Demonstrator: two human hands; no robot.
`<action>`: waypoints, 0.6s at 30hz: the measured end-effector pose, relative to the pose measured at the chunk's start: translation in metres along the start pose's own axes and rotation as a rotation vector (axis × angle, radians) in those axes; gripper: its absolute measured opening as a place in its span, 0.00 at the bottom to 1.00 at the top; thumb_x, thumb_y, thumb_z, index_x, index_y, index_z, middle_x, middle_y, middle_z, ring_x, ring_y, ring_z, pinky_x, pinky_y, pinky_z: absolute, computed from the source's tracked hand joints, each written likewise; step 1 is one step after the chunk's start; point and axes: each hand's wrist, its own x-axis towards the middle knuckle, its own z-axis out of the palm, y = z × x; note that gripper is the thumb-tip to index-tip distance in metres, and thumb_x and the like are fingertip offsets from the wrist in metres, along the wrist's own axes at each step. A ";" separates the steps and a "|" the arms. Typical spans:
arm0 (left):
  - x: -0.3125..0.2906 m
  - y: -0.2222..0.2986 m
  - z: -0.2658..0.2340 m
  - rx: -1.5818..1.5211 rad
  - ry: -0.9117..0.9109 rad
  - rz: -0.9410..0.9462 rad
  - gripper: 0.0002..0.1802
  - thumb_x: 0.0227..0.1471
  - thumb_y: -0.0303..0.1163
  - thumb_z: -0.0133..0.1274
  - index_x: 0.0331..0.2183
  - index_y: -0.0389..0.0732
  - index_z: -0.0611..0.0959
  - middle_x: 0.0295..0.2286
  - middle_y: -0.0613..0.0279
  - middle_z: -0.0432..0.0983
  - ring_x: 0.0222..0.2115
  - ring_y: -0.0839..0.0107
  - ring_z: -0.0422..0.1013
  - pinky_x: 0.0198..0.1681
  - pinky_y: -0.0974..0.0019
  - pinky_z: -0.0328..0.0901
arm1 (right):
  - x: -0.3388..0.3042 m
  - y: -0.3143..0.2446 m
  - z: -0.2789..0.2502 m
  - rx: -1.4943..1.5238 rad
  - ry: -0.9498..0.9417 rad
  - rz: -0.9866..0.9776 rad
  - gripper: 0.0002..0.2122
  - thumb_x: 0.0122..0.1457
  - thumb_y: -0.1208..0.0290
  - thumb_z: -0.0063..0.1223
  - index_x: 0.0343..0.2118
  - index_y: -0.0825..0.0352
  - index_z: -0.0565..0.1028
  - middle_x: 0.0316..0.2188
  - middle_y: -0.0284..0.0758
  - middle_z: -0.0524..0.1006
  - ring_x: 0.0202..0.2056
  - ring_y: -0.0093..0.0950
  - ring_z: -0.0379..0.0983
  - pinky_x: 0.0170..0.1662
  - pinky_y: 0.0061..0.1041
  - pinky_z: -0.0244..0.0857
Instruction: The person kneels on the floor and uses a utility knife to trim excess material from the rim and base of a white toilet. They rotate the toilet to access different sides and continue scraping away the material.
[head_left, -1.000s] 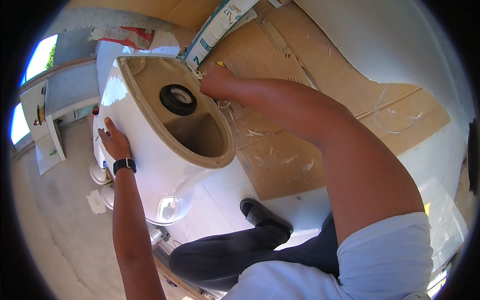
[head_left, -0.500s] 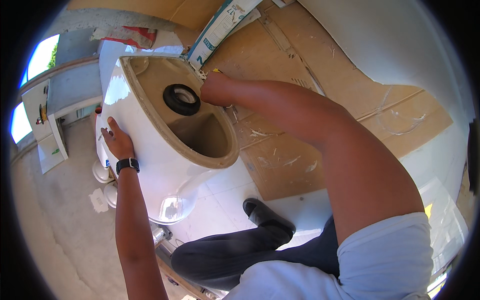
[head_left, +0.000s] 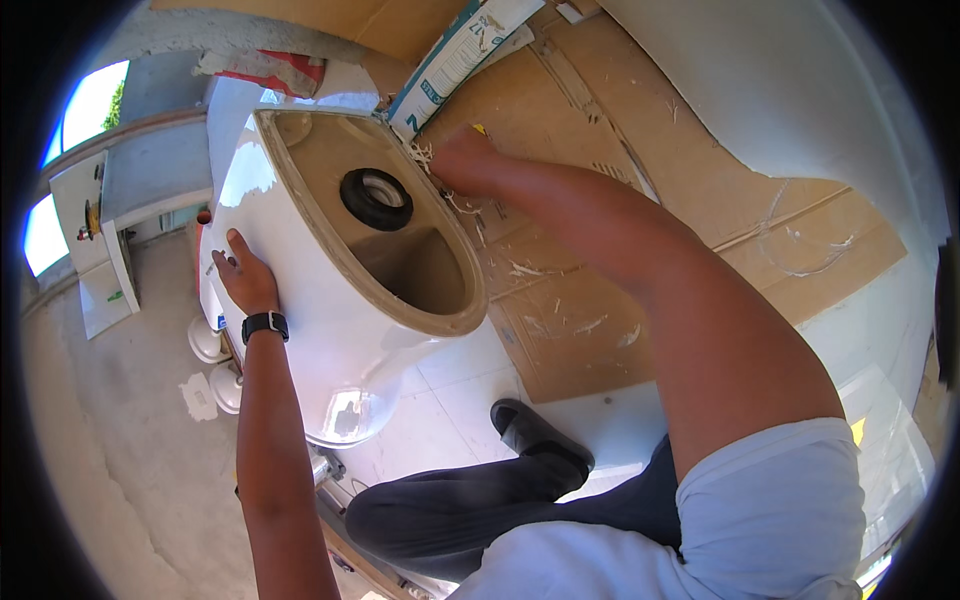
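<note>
A white glazed toilet (head_left: pixel 330 300) is tipped over, its open underside turned up toward me. In the unglazed base a black rubber ring seal (head_left: pixel 376 207) surrounds the outlet, beside a deep hollow. My left hand (head_left: pixel 248 278) lies with fingers spread on the toilet's outer left side. Just past the right edge of the base is my right hand (head_left: pixel 465 162), closed in a fist. A small yellow end (head_left: pixel 480 129) shows from the fist; the rest of what it holds is hidden. Thin whitish strips (head_left: pixel 421 156) hang between that hand and the rim.
Flattened cardboard (head_left: pixel 560 330) with whitish scraps covers the floor to the right. A long printed box (head_left: pixel 450 70) leans behind the toilet, near a red and grey bag (head_left: pixel 270 72). White round items (head_left: pixel 207 340) stand at the left. My sandalled foot (head_left: pixel 540 435) is close to the toilet.
My right hand has drawn away from the rim to the right, and more of the whitish strips show. My left hand stays on the toilet's side. The whole view has shifted slightly.
</note>
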 end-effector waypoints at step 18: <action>0.000 -0.003 0.000 -0.002 0.002 0.027 0.55 0.61 0.66 0.45 0.67 0.25 0.56 0.63 0.34 0.62 0.63 0.47 0.63 0.65 0.57 0.59 | 0.013 -0.023 -0.019 -0.238 -0.105 -0.158 0.05 0.54 0.69 0.59 0.30 0.57 0.85 0.30 0.32 0.84 0.34 0.35 0.83 0.40 0.40 0.71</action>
